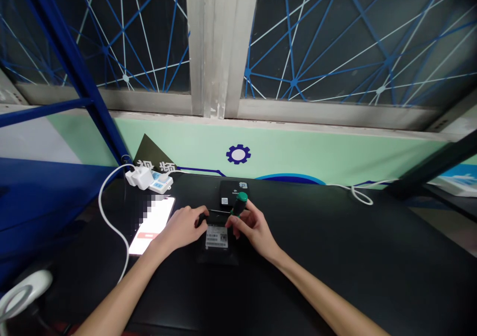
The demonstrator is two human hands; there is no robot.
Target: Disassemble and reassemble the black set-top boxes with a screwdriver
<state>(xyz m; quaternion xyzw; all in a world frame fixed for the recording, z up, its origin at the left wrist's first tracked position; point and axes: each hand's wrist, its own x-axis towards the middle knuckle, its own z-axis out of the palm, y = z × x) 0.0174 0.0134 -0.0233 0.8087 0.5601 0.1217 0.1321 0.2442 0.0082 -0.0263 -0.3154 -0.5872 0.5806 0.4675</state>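
My right hand (251,226) is closed around a screwdriver (240,203) with a green-and-black handle. Its thin shaft runs leftward over the top of a black device (216,250). A white label with barcodes and a square code covers part of that device. On the device's left side, my left hand (188,225) grips the edge with curled fingers. Where the screwdriver's tip meets the device is too dark to make out. Just behind sits a flat black box (225,189) with a white sticker and a square code.
Left of my left hand lies a lit phone (152,226). A white power strip (161,182) with a plugged-in charger (139,178) stands behind it, its white cable curving forward. Another cable (361,197) loops at the back right. A white rounded object (33,286) is at front left.
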